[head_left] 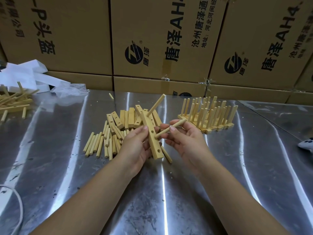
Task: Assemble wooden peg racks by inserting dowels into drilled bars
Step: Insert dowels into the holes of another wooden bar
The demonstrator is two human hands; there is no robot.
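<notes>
Bar (153, 141) is held above the surface (220, 184) in the left hand (135, 146), whose fingers curl round its middle. Its long axis runs away from the person and slightly left. One dowel (155, 105) stands in the far hole, pointing up and right. Two empty holes show. The right hand (188, 141) pinches a second dowel (176, 125), its tip against the bar by the upper empty hole. Heaped bars (125, 117), loose dowels (94, 146) and racks (210, 116) lie behind, too crowded to count.
</notes>
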